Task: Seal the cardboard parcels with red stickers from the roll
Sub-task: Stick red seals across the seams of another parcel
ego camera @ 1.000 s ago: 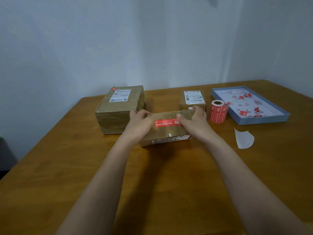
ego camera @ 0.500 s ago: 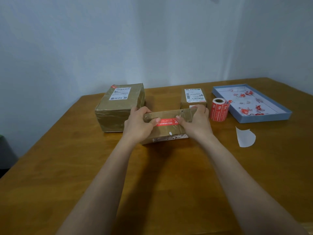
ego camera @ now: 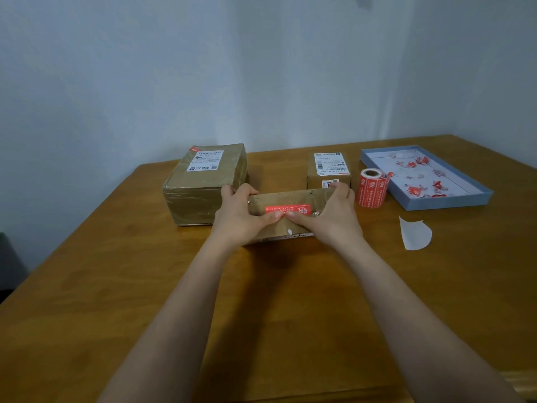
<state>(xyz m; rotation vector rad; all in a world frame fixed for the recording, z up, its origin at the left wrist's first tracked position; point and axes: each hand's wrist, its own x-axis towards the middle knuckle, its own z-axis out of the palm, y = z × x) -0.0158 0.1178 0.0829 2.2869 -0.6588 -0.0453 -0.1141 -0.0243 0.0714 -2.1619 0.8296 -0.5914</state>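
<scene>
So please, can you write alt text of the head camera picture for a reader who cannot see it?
Two bare hands, left hand and right hand, hold a flat brown cardboard parcel on a wooden table, thumbs pressing a red rectangular sticker on top. Beside it stand a large taped parcel, a small labelled parcel, a red sticker roll and a shallow blue tray.

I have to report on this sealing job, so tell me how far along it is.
Done: a red rectangular sticker lies on the flat brown cardboard parcel. In hand: left hand and right hand grip it, thumbs pressing near the sticker. Left: the small cardboard parcel shows no red sticker; the large taped one has a red patch at one corner.
</scene>
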